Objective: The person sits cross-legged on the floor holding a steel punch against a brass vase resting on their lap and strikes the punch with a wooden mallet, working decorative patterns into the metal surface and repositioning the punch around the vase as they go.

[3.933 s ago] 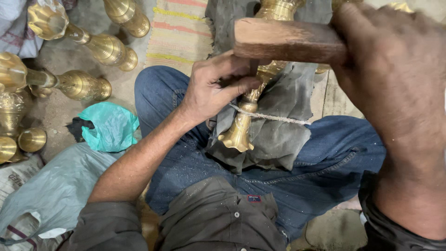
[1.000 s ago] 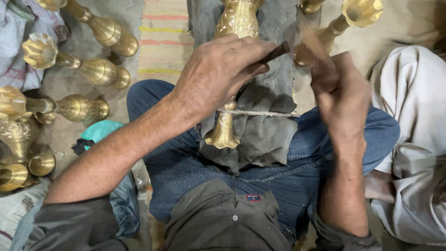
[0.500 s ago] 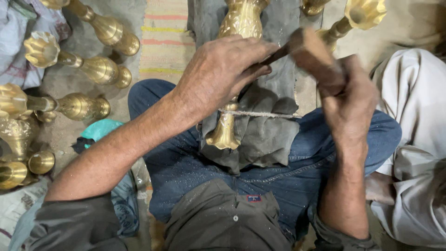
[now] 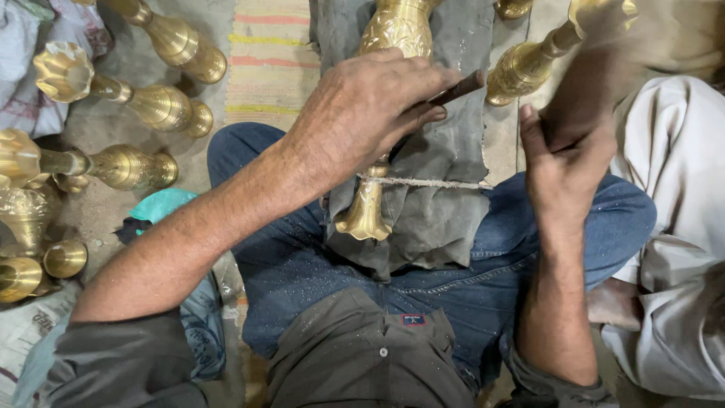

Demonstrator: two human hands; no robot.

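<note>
A brass vase (image 4: 381, 113) lies lengthwise on a grey cloth (image 4: 445, 219) over my lap, tied down by a thin string (image 4: 438, 183). My left hand (image 4: 362, 113) rests on the vase's neck and grips a dark metal chisel (image 4: 457, 88) whose upper end sticks out to the right. My right hand (image 4: 563, 170) is raised to the right of the vase, shut on a wooden mallet (image 4: 585, 83), which is blurred by motion.
Several brass vases (image 4: 162, 109) lie on the floor at the left, and more (image 4: 529, 64) at the top right. A striped mat (image 4: 272, 53) lies beyond my knee. Another person in pale clothing (image 4: 680, 227) sits close on the right. A teal cloth (image 4: 162, 205) lies by my left thigh.
The mallet has swung up and away from the chisel and now blurs at the upper right. My left hand keeps the chisel on the vase.
</note>
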